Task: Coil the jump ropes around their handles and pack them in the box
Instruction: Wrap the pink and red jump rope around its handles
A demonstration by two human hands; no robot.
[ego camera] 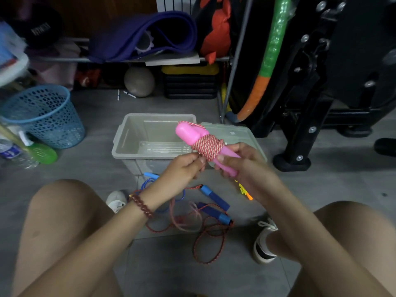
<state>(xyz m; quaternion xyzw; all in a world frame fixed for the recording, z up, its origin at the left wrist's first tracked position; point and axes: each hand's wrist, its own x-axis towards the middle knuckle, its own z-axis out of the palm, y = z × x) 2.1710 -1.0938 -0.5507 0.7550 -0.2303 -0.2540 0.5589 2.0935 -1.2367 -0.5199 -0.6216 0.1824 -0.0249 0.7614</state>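
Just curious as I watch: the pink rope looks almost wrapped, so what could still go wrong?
1. The coil on the pink handles seems held only by a pinch of the left hand; untucked, it may unwind before reaching the box.
2. The right hand grips just the tapered tips, so the bundle might slip.
3. The red rope on the floor lies in loose loops beside the blue handles and may tangle.

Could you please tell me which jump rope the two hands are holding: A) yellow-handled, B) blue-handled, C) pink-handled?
C: the left hand and right hand hold the pink-handled rope, coiled round its handles; the blue handles lie on the floor.
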